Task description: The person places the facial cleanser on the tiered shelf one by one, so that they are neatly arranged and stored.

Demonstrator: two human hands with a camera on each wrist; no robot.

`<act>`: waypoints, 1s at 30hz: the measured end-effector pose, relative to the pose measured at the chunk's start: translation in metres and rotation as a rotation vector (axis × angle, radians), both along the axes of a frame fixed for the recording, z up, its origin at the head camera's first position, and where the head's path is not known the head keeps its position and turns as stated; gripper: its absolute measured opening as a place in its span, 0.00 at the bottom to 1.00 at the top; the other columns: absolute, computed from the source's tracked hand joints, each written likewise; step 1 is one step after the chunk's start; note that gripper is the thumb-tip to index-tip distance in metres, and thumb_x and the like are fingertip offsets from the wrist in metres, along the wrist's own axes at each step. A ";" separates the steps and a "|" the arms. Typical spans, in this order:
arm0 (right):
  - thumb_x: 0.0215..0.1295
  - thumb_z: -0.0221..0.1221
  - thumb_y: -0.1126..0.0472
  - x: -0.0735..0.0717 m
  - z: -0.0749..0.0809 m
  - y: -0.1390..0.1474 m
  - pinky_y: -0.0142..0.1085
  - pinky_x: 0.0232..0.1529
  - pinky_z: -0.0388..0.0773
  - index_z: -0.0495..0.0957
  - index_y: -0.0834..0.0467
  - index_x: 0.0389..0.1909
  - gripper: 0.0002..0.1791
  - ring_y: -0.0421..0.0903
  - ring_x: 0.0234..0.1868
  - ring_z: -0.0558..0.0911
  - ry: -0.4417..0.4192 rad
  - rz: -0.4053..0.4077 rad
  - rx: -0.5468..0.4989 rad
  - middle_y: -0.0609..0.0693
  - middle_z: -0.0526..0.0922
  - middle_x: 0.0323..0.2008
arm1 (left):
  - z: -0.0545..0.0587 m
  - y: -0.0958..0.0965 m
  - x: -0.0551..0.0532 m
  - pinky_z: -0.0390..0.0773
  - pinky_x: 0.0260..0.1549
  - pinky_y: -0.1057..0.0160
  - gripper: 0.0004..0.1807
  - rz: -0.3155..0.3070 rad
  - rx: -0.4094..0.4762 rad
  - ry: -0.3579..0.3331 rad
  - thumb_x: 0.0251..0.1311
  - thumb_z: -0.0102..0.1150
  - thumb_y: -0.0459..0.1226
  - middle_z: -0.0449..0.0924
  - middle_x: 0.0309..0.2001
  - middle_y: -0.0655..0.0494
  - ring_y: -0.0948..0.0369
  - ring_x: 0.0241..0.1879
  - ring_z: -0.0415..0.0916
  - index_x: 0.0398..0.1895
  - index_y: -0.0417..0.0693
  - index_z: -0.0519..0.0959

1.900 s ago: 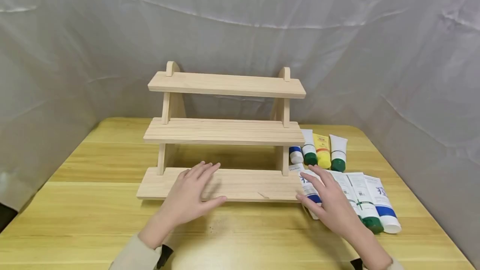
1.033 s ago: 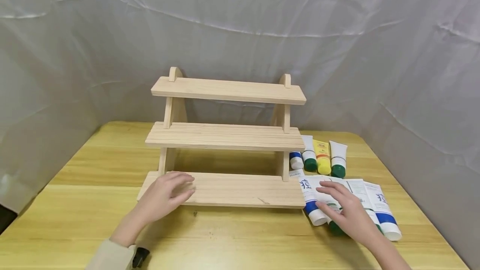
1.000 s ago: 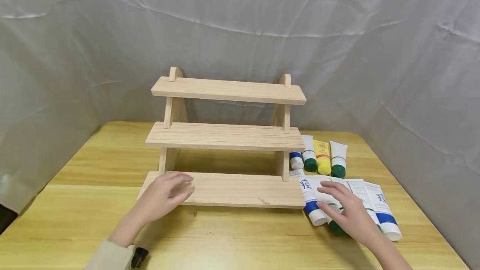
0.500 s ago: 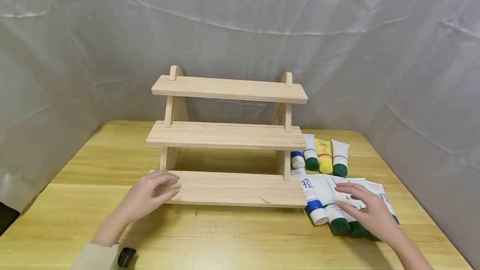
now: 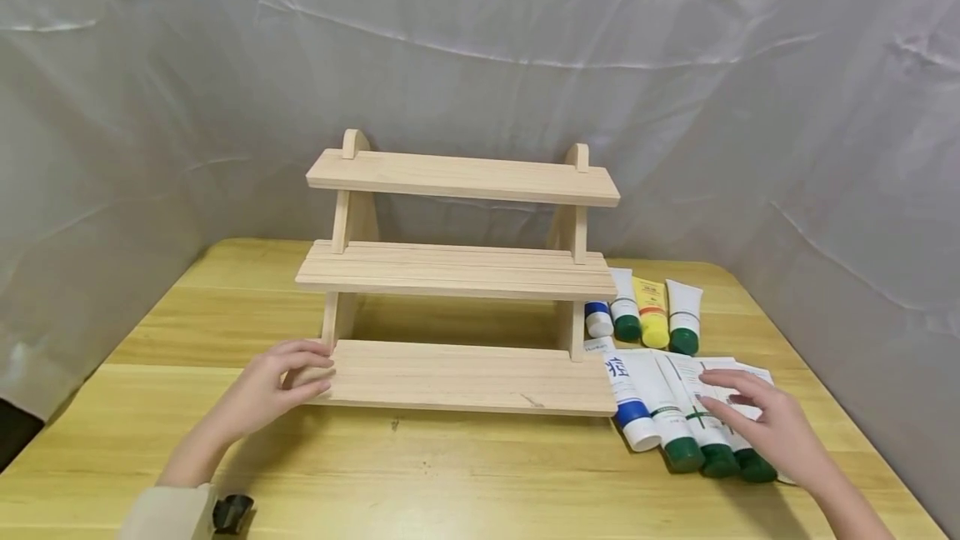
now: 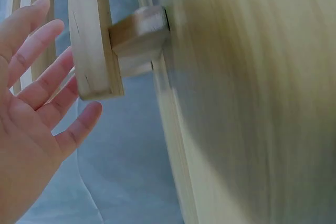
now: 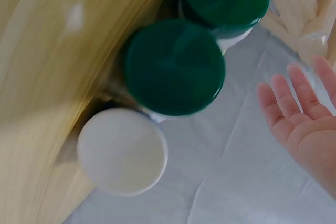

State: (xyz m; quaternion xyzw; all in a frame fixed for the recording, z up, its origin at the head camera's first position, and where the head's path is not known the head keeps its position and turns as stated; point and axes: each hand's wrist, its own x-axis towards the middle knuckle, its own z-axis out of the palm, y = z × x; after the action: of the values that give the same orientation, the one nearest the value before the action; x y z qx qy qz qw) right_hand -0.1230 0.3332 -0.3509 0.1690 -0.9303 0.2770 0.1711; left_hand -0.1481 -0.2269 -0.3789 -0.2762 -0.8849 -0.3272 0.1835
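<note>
A three-tier wooden display stand point(image 5: 457, 377) stands mid-table in the head view. By the left end of its bottom board is my left hand point(image 5: 258, 394), fingers loosely bent; whether they touch the wood I cannot tell. In the left wrist view that hand point(image 6: 31, 98) is spread beside the board's end point(image 6: 94, 45). My right hand point(image 5: 783, 432) hovers over the front row of tubes, partly hiding the rightmost ones, and holds nothing. Nearest the stand lies a white tube with a blue band point(image 5: 632, 411). Several white tubes with green caps point(image 5: 682, 454) lie beside it.
Behind the front row lie more tubes: a yellow tube point(image 5: 651, 312), a white tube with a green cap point(image 5: 683, 315), and others partly hidden by the stand. A grey cloth point(image 5: 480, 40) surrounds the wooden table point(image 5: 450, 473) at the back and sides.
My left hand has moved left along the bottom board to its left end. My right hand has slid right across the front tubes, uncovering more of them. Stand and tubes stay put.
</note>
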 end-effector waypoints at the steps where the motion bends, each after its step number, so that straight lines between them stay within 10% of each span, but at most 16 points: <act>1: 0.53 0.62 0.66 -0.001 0.000 0.003 0.18 0.35 0.69 0.79 0.62 0.40 0.12 0.21 0.44 0.65 -0.005 -0.002 -0.005 0.48 0.77 0.40 | -0.001 -0.002 0.000 0.60 0.46 0.79 0.12 0.001 -0.004 0.002 0.41 0.68 0.30 0.77 0.42 0.49 0.51 0.44 0.72 0.33 0.42 0.82; 7: 0.52 0.62 0.68 -0.006 -0.008 0.024 0.18 0.34 0.69 0.78 0.64 0.40 0.12 0.20 0.44 0.65 -0.022 -0.007 -0.029 0.35 0.75 0.41 | -0.001 -0.010 0.003 0.71 0.40 0.58 0.14 0.046 -0.023 -0.037 0.41 0.69 0.32 0.77 0.43 0.48 0.50 0.43 0.72 0.36 0.42 0.82; 12: 0.54 0.62 0.64 -0.007 -0.011 0.037 0.20 0.32 0.69 0.78 0.64 0.40 0.13 0.23 0.40 0.69 -0.087 -0.069 -0.015 0.31 0.73 0.40 | -0.003 -0.020 0.004 0.68 0.42 0.61 0.15 0.070 -0.025 -0.033 0.39 0.70 0.33 0.77 0.42 0.46 0.48 0.42 0.72 0.34 0.42 0.82; 17: 0.59 0.58 0.59 -0.007 -0.009 0.047 0.26 0.29 0.73 0.75 0.67 0.45 0.18 0.36 0.35 0.77 -0.232 -0.133 -0.013 0.59 0.74 0.48 | -0.004 -0.026 0.006 0.66 0.41 0.51 0.16 0.087 -0.015 -0.076 0.39 0.70 0.35 0.75 0.45 0.43 0.45 0.45 0.70 0.35 0.42 0.82; 21: 0.62 0.55 0.57 -0.008 -0.004 0.057 0.25 0.29 0.72 0.73 0.69 0.48 0.21 0.28 0.35 0.73 -0.307 -0.144 -0.016 0.73 0.66 0.52 | -0.003 -0.030 0.006 0.65 0.40 0.42 0.18 0.092 0.025 -0.148 0.40 0.70 0.36 0.72 0.48 0.39 0.42 0.47 0.67 0.38 0.41 0.81; 30: 0.62 0.55 0.60 -0.008 -0.009 0.080 0.26 0.29 0.68 0.76 0.67 0.43 0.15 0.19 0.37 0.64 -0.258 -0.146 0.036 0.30 0.72 0.40 | -0.003 -0.032 0.005 0.73 0.34 0.45 0.23 0.084 0.032 -0.236 0.42 0.69 0.37 0.69 0.50 0.36 0.40 0.46 0.67 0.45 0.37 0.78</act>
State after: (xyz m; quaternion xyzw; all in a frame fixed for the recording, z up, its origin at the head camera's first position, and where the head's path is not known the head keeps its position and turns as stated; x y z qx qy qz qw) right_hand -0.1314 0.4133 -0.3599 0.0670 -0.9592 0.2664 0.0668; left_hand -0.1426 -0.2592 -0.3816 -0.1956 -0.9057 -0.3636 0.0958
